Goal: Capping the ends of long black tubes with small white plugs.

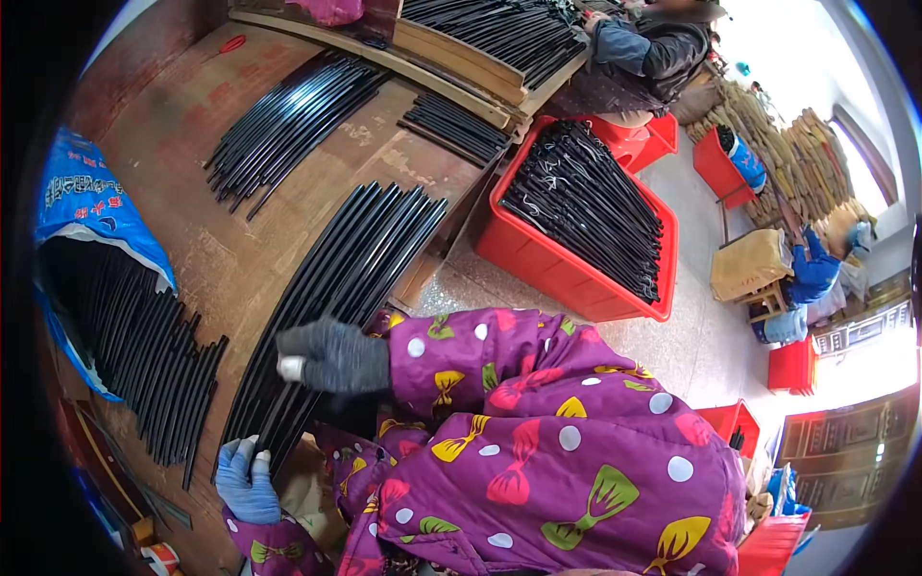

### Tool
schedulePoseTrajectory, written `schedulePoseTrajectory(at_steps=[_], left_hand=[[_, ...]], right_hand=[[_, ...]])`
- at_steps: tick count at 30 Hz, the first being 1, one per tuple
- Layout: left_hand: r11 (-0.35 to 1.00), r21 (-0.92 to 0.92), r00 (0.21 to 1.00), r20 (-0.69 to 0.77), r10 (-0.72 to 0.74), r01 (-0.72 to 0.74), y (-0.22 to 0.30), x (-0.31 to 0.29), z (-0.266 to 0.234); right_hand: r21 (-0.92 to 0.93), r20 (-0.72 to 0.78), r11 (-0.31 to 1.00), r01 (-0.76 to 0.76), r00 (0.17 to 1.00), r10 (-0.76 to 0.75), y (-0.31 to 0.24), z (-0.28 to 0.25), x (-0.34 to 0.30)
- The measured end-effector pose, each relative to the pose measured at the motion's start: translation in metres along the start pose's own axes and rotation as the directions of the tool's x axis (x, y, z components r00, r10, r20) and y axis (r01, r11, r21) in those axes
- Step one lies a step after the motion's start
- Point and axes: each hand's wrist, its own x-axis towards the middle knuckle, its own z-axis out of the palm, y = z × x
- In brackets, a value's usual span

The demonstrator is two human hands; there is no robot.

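A fan of long, thin black rods [370,245] lies on the brown wooden table in front of me. At its near end is my left hand [247,480], in a light blue glove with pale fingertip covers; its thumb and fingers are closed at the rod tips. Over the middle of the same rods is my right hand [334,357], in a dark grey glove with a white-tipped thumb. Its fingers look bent but are smeared by motion, so any grip is unclear. Purple patterned sleeves cover both arms.
Left, a blue bag [91,197] spills more black rods [168,370]. Another rod bundle [298,125] lies farther back on the table [192,86]. To the right stands a red crate [567,278] of hooked black rods [586,206]. A co-worker [648,58] handles rods beyond.
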Motion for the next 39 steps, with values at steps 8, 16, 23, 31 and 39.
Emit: schedulePoseTrajectory(at_steps=[8, 16, 23, 31, 39], left_hand=[[0.933, -0.07, 0.935, 0.061, -0.35, 0.354, -0.077, -0.025, -0.028], [0.858, -0.193, 0.879, 0.08, -0.47, 0.476, -0.076, -0.036, -0.036], [0.942, -0.144, 0.951, -0.021, -0.308, 0.302, -0.086, -0.048, -0.042], [0.905, 0.373, 0.952, -0.142, 0.273, -0.204, -0.049, -0.05, -0.046], [0.831, 0.526, 0.946, -0.14, 0.294, -0.18, -0.031, -0.035, -0.046]], right_hand=[[0.371, -0.112, 0.877, -0.304, 0.923, 0.367, 0.007, -0.057, 0.009], [0.362, -0.132, 0.872, -0.331, 0.907, 0.399, 0.017, -0.073, 0.006], [0.246, -0.18, 0.894, -0.374, 0.889, 0.422, 0.017, -0.057, 0.004], [0.202, -0.222, 0.908, -0.368, 0.885, 0.408, 0.035, -0.044, 0.007], [0.378, -0.191, 0.858, -0.348, 0.877, 0.44, 0.02, -0.041, 0.006]])
